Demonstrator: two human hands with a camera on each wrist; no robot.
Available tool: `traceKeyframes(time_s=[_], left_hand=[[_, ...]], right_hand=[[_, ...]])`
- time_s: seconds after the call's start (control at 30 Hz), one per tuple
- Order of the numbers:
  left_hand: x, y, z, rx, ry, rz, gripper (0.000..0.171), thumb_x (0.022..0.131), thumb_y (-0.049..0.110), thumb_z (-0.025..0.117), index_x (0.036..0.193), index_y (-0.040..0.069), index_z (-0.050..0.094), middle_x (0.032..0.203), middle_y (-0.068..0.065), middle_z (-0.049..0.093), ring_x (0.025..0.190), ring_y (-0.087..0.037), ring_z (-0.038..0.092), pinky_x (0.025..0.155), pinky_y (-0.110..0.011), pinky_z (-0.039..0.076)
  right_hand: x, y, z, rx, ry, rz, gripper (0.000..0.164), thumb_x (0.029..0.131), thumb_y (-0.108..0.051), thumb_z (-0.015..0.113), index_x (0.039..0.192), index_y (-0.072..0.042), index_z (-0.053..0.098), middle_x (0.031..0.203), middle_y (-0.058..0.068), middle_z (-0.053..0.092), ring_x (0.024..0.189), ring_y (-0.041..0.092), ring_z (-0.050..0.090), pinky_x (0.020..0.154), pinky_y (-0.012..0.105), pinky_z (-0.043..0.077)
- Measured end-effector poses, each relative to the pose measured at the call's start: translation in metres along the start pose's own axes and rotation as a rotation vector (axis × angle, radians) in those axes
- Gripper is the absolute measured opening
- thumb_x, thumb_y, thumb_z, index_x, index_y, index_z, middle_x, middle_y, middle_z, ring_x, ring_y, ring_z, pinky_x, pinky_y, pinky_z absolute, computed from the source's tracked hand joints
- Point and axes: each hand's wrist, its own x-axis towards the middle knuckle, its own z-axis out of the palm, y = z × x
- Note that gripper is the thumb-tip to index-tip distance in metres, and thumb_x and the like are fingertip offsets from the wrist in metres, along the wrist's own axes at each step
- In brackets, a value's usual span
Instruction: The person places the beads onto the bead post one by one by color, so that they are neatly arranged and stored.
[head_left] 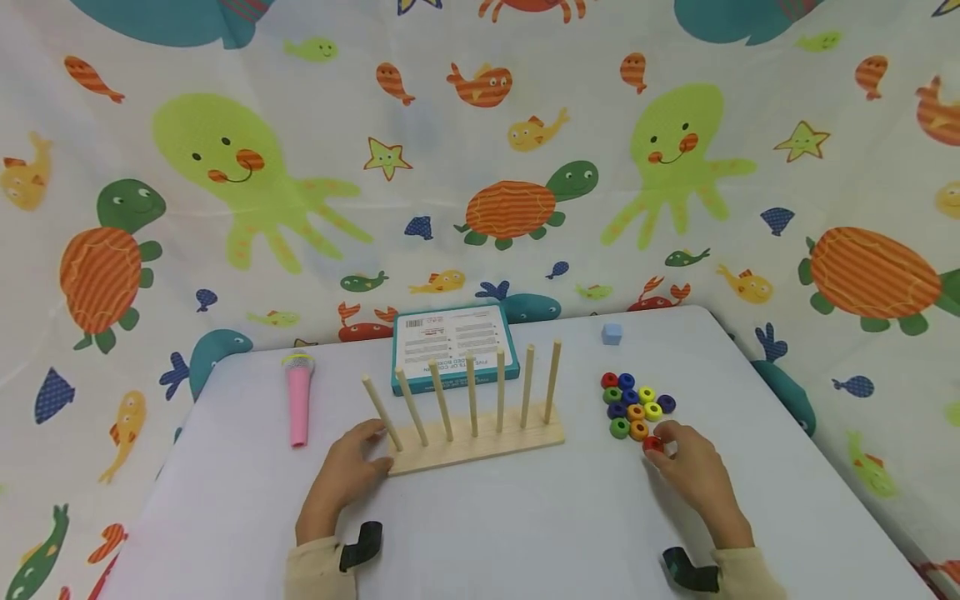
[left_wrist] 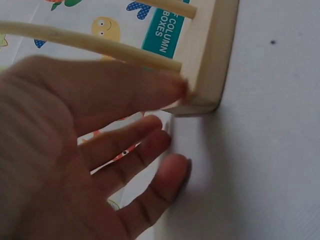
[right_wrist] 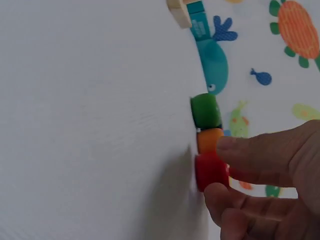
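A wooden peg board (head_left: 480, 446) with a row of upright pegs stands mid-table. My left hand (head_left: 348, 471) holds its left end, with the thumb (left_wrist: 150, 95) against the corner beside the last peg; the other visible fingers are loosely bent and apart from the wood. On the right, my right hand (head_left: 693, 471) pinches a red bead (right_wrist: 211, 172) between thumb and fingers at the near edge of a cluster of coloured beads. An orange bead (right_wrist: 209, 141) and a green bead (right_wrist: 205, 111) sit beside it in the right wrist view.
Behind the peg board lies a teal-edged box (head_left: 453, 333). A pink toy microphone (head_left: 298, 404) is at the left, and a light blue cube (head_left: 612, 334) at the back right. A cloth printed with sea animals hangs behind the white table (head_left: 525, 533).
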Motion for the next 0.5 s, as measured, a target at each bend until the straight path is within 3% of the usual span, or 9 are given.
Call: traceKeyframes(time_s=[0.17,0.27,0.37,0.5], left_hand=[[-0.001,-0.006,0.001,-0.016,-0.069,0.028,0.067,0.079,0.006,0.084,0.140,-0.001,0.058,0.147,-0.023,0.053,0.141,-0.046,0.040,0.114,-0.063,0.033],[-0.002,-0.007,0.001,-0.007,-0.081,0.025,0.072,0.077,0.007,0.087,0.142,0.000,0.057,0.149,-0.022,0.051,0.141,-0.046,0.040,0.114,-0.062,0.034],[-0.001,-0.008,0.004,-0.001,-0.052,0.036,0.070,0.076,0.006,0.087,0.140,0.000,0.058,0.148,-0.021,0.053,0.141,-0.044,0.041,0.115,-0.061,0.034],[0.003,-0.008,0.009,-0.019,-0.009,0.064,0.065,0.078,0.005,0.085,0.138,0.002,0.061,0.145,-0.019,0.056,0.141,-0.042,0.043,0.116,-0.059,0.033]], right_hand=[[0.001,-0.002,0.000,-0.038,0.002,-0.021,0.037,0.089,-0.010,0.077,0.119,0.007,0.063,0.106,0.021,0.068,0.087,0.031,0.064,0.074,0.050,0.059],[-0.002,-0.020,-0.013,-0.013,0.061,-0.114,0.035,0.089,-0.008,0.077,0.118,0.006,0.064,0.104,0.018,0.069,0.086,0.029,0.064,0.069,0.041,0.058],[-0.007,-0.062,-0.033,0.074,0.146,-0.290,0.035,0.088,-0.005,0.079,0.119,0.003,0.065,0.106,0.015,0.070,0.089,0.026,0.065,0.070,0.031,0.058],[-0.010,-0.144,-0.052,0.211,0.186,-0.614,0.035,0.086,0.001,0.079,0.118,-0.001,0.065,0.108,0.008,0.070,0.092,0.020,0.065,0.072,0.027,0.059]])
